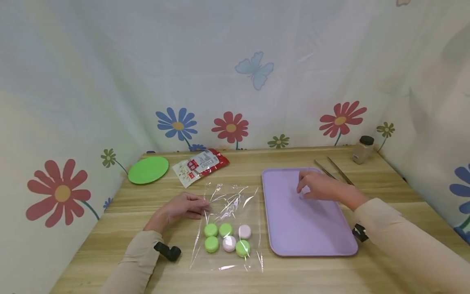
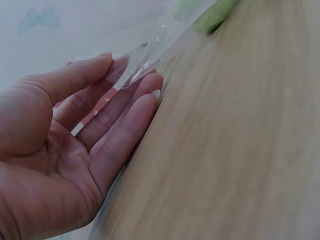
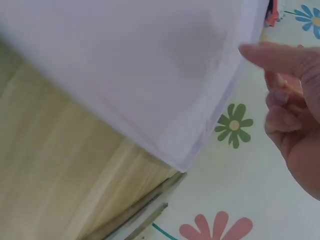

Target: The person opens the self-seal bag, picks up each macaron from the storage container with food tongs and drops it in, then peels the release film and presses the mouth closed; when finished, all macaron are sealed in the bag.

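A clear plastic bag (image 1: 229, 200) lies on the table with several green macarons (image 1: 211, 230) and two pink macarons (image 1: 244, 232) in its near half. My left hand (image 1: 185, 205) pinches the bag's left edge between thumb and index finger. The left wrist view shows that edge lifted at the fingertips, the other fingers of the hand (image 2: 75, 135) stretched out below it. Above the purple tray (image 1: 304, 228) is my right hand (image 1: 319, 185), fingers loosely bent. In the right wrist view, thumb and fingers of that hand (image 3: 295, 95) stand apart with nothing seen between them.
A green plate (image 1: 148, 170) lies at the back left, with a red and white food packet (image 1: 201, 166) to its right. Behind the right forearm are metal tongs (image 1: 339, 170). A jar with a black lid (image 1: 363, 150) stands in the back right corner.
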Demonstrator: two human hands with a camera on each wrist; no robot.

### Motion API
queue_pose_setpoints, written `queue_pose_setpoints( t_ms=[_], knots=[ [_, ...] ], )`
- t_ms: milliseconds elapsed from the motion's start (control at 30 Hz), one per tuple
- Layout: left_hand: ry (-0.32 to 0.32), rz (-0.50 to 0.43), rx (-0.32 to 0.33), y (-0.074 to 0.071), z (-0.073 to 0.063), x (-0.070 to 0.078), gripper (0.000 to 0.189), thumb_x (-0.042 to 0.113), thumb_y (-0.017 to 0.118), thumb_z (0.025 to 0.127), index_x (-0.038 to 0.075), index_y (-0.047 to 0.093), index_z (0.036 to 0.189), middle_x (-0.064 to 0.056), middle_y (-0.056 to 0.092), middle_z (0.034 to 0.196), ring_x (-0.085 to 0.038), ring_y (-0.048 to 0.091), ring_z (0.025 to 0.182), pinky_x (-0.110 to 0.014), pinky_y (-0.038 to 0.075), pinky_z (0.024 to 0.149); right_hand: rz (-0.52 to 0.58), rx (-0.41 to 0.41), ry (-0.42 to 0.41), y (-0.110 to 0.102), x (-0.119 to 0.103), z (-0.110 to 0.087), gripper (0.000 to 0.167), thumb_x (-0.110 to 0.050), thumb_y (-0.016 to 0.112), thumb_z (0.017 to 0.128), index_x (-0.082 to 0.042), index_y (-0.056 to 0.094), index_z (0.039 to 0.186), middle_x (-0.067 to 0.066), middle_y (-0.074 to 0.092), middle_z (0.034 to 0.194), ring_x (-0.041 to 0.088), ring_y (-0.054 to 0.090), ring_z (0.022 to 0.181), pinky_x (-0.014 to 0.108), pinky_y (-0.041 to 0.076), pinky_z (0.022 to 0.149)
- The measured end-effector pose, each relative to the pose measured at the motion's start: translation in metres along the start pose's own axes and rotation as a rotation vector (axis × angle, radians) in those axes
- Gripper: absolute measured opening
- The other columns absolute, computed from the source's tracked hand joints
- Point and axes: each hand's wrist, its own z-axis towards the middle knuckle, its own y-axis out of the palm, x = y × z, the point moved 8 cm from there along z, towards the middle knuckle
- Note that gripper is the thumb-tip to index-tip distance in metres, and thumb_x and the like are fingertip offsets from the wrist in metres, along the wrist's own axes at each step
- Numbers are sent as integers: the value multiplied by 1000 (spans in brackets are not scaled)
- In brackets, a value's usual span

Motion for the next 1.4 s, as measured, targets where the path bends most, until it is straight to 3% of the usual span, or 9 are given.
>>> queue_pose_setpoints(
  t_ms=[133, 233, 433, 600, 733, 867, 1100, 1233, 1400],
  knots=[
    [1, -2, 33, -5, 1, -2, 36, 25, 70, 95, -1, 68, 119, -17, 71, 117, -27, 69, 104, -41, 57, 90, 162, -4, 56, 0, -3, 12, 4, -8, 74, 90, -7, 78, 89, -5, 67, 79, 11, 58, 68, 26, 50, 61],
    [12, -7, 85, -10, 1, -1, 33, 23, 70, 95, -1, 68, 118, -16, 71, 115, -27, 69, 104, -41, 57, 90, 377, 3, 221, 8, -6, 31, 14, -15, 69, 95, -3, 77, 95, 2, 71, 78, 10, 58, 62, 26, 51, 57],
    [24, 0, 140, -12, 0, 3, 33, 23, 71, 94, -2, 68, 117, -16, 72, 111, -27, 69, 102, -42, 57, 90, 976, 82, 566, 41, -21, 63, 30, -11, 71, 93, 8, 68, 117, 15, 72, 92, 14, 64, 66, 23, 54, 58],
    [31, 2, 130, -12, 1, 5, 36, 24, 72, 94, -3, 68, 117, -17, 72, 110, -27, 69, 102, -42, 57, 91, 1214, 120, 686, 60, -30, 78, 46, 0, 70, 90, 15, 53, 129, 13, 70, 80, 9, 60, 58, 16, 46, 49],
    [39, -31, 105, -12, 1, 7, 34, 18, 70, 95, -6, 65, 118, -20, 71, 112, -30, 70, 103, -42, 56, 93, 1242, 107, 699, 64, -37, 85, 55, 3, 71, 88, 17, 46, 135, 8, 66, 72, 7, 55, 53, 15, 43, 46],
    [37, -89, 95, -10, 3, 10, 38, 17, 66, 98, -7, 58, 127, -22, 70, 115, -32, 69, 105, -43, 55, 94, 1157, 118, 654, 51, -43, 85, 59, -1, 75, 87, 15, 46, 137, 8, 64, 70, 8, 52, 52, 17, 42, 47],
    [58, -87, 206, -9, 6, 20, 44, 25, 71, 95, -2, 63, 129, -20, 72, 110, -28, 72, 98, -41, 58, 89, 997, 148, 571, 31, -44, 79, 39, -10, 78, 85, 5, 68, 119, 9, 69, 83, 11, 55, 56, 22, 49, 53],
    [104, -100, 236, -9, 6, 23, 37, 17, 69, 96, -5, 65, 126, -19, 71, 114, -27, 70, 103, -39, 57, 91, 1000, 168, 585, 34, -39, 76, 26, -10, 76, 88, 3, 73, 111, 9, 73, 84, 11, 55, 56, 22, 48, 52],
    [132, -110, 279, -13, 4, 23, 37, 11, 67, 96, -8, 62, 127, -19, 72, 113, -26, 71, 102, -37, 57, 89, 1019, 193, 592, 40, -37, 79, 24, -12, 72, 93, 3, 73, 112, 13, 73, 92, 12, 60, 62, 21, 50, 54]
  ],
)
